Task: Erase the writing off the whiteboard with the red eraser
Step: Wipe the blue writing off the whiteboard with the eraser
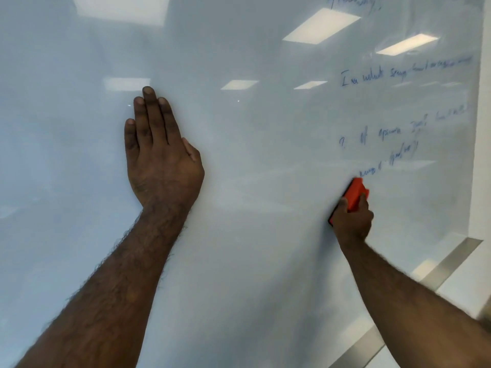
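A glossy whiteboard [252, 181] fills the view. Blue handwriting [403, 73] runs in several lines down its right side, with a blurred lowest line [372, 170]. My right hand [350, 220] grips the red eraser [354, 193] and presses it against the board just below and left of that lowest line. My left hand [159, 152] lies flat on the board's bare middle-left area, fingers together and pointing up, holding nothing.
A metal frame strip [449, 261] runs along the board's lower right edge, with a white wall [482, 155] beyond its right side. Ceiling lights reflect in the board's surface. The left and centre of the board carry no writing.
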`<state>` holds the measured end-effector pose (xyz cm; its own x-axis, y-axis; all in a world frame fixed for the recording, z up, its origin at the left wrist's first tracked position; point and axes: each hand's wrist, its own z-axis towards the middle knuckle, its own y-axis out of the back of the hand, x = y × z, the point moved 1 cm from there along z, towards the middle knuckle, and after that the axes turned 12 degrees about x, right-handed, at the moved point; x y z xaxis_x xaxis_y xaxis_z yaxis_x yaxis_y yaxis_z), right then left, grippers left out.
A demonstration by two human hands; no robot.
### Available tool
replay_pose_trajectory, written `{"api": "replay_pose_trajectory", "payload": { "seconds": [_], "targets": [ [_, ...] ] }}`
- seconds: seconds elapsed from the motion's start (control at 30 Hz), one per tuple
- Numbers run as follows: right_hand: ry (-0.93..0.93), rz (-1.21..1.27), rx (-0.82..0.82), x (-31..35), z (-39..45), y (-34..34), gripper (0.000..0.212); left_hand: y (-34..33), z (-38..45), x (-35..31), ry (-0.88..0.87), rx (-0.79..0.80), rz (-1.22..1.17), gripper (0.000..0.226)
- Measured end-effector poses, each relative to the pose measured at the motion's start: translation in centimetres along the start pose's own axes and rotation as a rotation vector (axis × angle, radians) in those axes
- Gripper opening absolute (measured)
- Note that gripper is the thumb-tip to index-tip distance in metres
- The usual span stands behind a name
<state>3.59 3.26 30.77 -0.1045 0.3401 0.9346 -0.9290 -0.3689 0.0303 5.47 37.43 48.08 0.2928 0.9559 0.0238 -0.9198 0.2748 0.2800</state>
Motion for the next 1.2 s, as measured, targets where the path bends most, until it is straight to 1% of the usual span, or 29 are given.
{"api": "replay_pose_trajectory", "payload": {
  "seconds": [0.07, 0.13, 0.17, 0.2, 0.27, 0.4, 0.47, 0.5, 0.53, 0.57, 0.6, 0.63, 0.73, 0.87, 0.93, 1.0, 1.03, 1.07, 1.13, 1.2],
  "targets": [
    [-0.176, 0.051, 0.029, 0.0, 0.3, 0.3, 0.062, 0.1, 0.0, -0.1, 0.006, 0.004, -0.005, 0.061],
    [-0.284, 0.102, 0.011, 2.6, 1.5, 0.3, 0.056, 0.1, 0.1, -0.2, 0.003, 0.008, -0.007, 0.06],
    [-0.292, 0.114, 0.006, 4.7, 2.0, 0.3, 0.054, 0.1, 0.1, -0.1, 0.002, 0.013, -0.009, 0.06],
    [-0.257, 0.115, 0.008, 6.9, 2.3, 0.3, 0.052, 0.2, 0.1, -0.1, 0.002, 0.018, -0.012, 0.06],
    [-0.103, 0.1, 0.035, 11.5, 2.2, -0.3, 0.055, 0.1, 0.0, -0.2, -0.001, 0.02, -0.014, 0.06],
    [0.389, -0.037, 0.1, 19.0, -0.1, -1.6, 0.068, 0.0, 0.0, -0.2, -0.006, 0.017, -0.002, 0.06],
    [0.649, -0.105, 0.144, 20.8, -1.1, -2.2, 0.068, 0.0, 0.0, 0.0, -0.011, 0.018, -0.005, 0.06],
    [0.743, -0.137, 0.162, 20.9, -1.2, -2.2, 0.068, -0.1, -0.1, 0.0, -0.011, 0.019, -0.003, 0.06],
    [0.801, -0.162, 0.167, 20.7, -0.7, -2.1, 0.067, -0.1, -0.1, 0.0, -0.012, 0.013, 0.001, 0.06],
    [0.814, -0.178, 0.16, 19.9, 0.1, -1.8, 0.067, -0.2, -0.1, 0.0, -0.014, 0.005, 0.005, 0.06],
    [0.781, -0.178, 0.137, 18.7, 1.1, -1.5, 0.067, -0.2, -0.1, 0.0, -0.014, -0.002, 0.006, 0.06],
    [0.704, -0.158, 0.102, 17.1, 2.2, -1.2, 0.067, -0.2, 0.0, 0.0, -0.015, -0.006, 0.004, 0.06],
    [0.322, -0.052, 0.017, 10.0, 4.6, -0.1, 0.068, -0.4, 0.0, 0.0, -0.012, -0.014, 0.001, 0.06],
    [-0.168, 0.042, 0.017, 0.0, 2.7, 0.7, 0.064, -0.5, 0.0, 0.0, -0.003, -0.004, 0.003, 0.06],
    [-0.342, 0.06, 0.019, -2.2, 1.7, 0.7, 0.059, -0.4, 0.0, -0.1, -0.003, 0.012, 0.0, 0.06],
    [-0.454, 0.096, 0.005, -1.3, 1.8, 0.5, 0.054, -0.4, -0.1, -0.1, -0.007, 0.02, -0.008, 0.061],
    [-0.456, 0.109, -0.005, 0.1, 2.0, 0.3, 0.052, -0.4, -0.1, -0.1, -0.007, 0.019, -0.011, 0.061],
    [-0.402, 0.108, -0.013, 2.1, 2.0, 0.2, 0.051, -0.4, -0.1, -0.2, -0.003, 0.014, -0.011, 0.061],
    [-0.217, 0.096, -0.007, 6.5, 1.8, -0.2, 0.057, -0.3, 0.2, -0.6, 0.016, 0.003, -0.008, 0.064],
    [0.01, 0.054, 0.025, 11.4, 1.3, -0.8, 0.065, -0.1, 1.4, -2.0, 0.047, -0.012, -0.033, 0.069]
  ]
}}
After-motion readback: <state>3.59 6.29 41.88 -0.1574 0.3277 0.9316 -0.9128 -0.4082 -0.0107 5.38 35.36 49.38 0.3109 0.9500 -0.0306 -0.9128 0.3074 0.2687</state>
